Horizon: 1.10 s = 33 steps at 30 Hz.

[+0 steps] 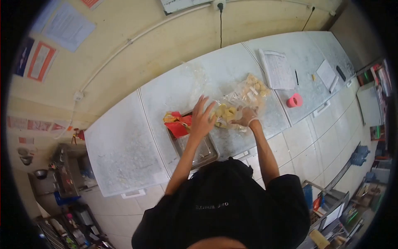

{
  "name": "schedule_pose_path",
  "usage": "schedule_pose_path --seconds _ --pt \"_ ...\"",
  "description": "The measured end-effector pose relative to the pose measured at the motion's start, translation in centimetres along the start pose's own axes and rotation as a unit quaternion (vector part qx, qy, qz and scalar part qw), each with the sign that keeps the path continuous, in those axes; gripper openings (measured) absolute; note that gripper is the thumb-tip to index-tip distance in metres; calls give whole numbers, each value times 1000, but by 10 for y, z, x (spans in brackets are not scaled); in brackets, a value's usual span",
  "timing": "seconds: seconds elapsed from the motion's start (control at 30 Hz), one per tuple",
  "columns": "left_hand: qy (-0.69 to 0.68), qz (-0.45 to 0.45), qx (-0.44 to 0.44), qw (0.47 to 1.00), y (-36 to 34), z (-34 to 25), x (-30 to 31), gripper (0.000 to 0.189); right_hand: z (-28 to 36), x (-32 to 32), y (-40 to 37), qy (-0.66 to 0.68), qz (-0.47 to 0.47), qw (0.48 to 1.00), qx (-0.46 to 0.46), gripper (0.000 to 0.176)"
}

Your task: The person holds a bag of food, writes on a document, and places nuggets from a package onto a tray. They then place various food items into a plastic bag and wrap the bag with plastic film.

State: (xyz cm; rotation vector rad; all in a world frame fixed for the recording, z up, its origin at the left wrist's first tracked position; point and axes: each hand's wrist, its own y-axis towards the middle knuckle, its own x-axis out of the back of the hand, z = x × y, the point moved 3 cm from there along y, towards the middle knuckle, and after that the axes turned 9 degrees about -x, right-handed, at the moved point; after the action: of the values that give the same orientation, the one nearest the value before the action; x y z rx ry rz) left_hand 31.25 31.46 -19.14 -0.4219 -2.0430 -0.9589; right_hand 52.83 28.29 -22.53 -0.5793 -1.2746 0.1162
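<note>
1. Black shirt fills the bottom, nearest the camera.
2. Left hand, fingers spread, is beside the red packet at the metal tray.
3. Gloved right hand touches the clear bag of yellow pieces on the white surface; whether it pinches, I cannot tell.

We cannot read the handwriting on the white paper pad; it is too small. Our left hand and forearm hide part of the shallow metal tray. The top edge cuts off the white rectangular board.
</note>
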Motion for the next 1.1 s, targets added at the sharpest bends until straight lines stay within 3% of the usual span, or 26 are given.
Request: schedule_pose_path --seconds 0.03,0.07,0.1,0.13,0.17,0.23,0.27,0.33,0.37,0.4,0.43,0.47,0.53,0.57,0.67,0.73,0.77,0.9,0.97,1.1 --pt "-76 -8 59 995 15 4 -23 71 8 1 -4 -48 -8 998 38 72" --pt "-79 -14 61 995 17 20 -52 71 11 2 -7 -92 -17 993 72 63" --pt "-94 8 168 981 14 48 -90 59 7 -7 4 -96 -22 993 70 63" --pt "-109 32 271 956 14 66 -116 47 2 -30 26 -80 -24 992 98 52" --pt "-113 30 263 958 19 74 -119 47 -5 -48 43 -64 -26 990 125 42" --pt "-249 240 272 898 23 96 -123 28 -16 -62 59 -43 -61 987 145 35" --pt "-250 239 265 900 25 97 -118 28 -18 -62 61 -20 -88 981 174 29" --pt "-342 182 230 893 15 92 -100 22 -20 -59 55 20 -100 975 199 27" --pt "-337 183 234 893 9 87 -91 22 -17 -58 50 61 -105 966 227 25" --pt "-337 126 227 905 4 81 -75 17 -12 -52 40 66 -101 965 233 25" --pt "-336 69 223 913 -2 73 -56 13 -5 -32 18 96 -163 941 282 23" --pt "-331 68 237 911 -9 59 -33 13 1 -14 -4 125 -219 910 329 21" --pt "-278 -21 223 934 -14 24 24 9 10 13 -34 139 -214 906 339 18" --pt "-273 -24 237 932 -23 11 40 9 13 23 -42 150 -225 901 339 16" --pt "-273 -90 255 923 -61 -25 76 9 17 24 -53 177 -157 908 345 15" --pt "-272 -103 321 901 -85 -31 92 10 33 16 -57 201 -116 889 394 15" --pt "-272 -104 323 901 -97 -26 94 10 42 13 -60 224 -82 869 434 16" --pt "-275 -132 360 881 -160 27 85 13 87 -58 -52 186 -54 874 445 11" --pt "-268 -130 364 883 -176 52 84 14 112 -75 -48 88 -49 912 397 12" --pt "-164 -168 320 918 -179 99 62 17 118 -114 -21 157 -148 900 378 24"
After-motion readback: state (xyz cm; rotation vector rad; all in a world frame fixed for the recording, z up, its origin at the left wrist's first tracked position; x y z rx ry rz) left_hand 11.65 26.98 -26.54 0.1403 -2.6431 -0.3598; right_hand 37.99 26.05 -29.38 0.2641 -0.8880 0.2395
